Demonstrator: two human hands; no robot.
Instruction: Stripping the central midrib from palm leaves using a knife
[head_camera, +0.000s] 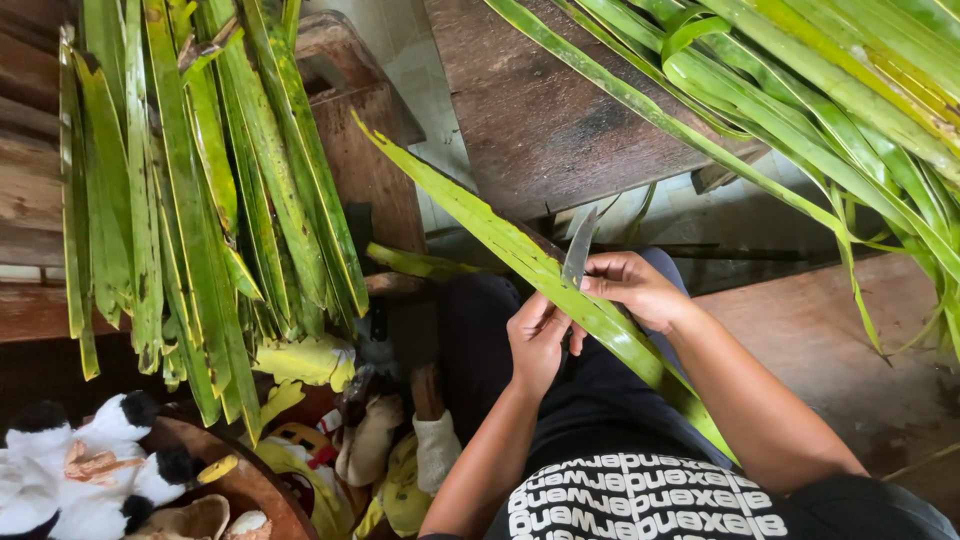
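A: What fills the left of the frame?

B: A hanging bundle of cut leaf strips (200, 190), with a black-and-white plush toy (75, 460) at the lower left.

A: And the centre?

B: A long green leaf (480, 225) runs from upper left down to lower right across the person's lap. The left hand (537, 340) is curled around it, gripping it from below.

A: The other one?

B: Just right of that, the right hand (632, 287) is closed on a knife (578, 250), blade up, touching the leaf. More fresh leaves (800, 90) spread across the upper right.
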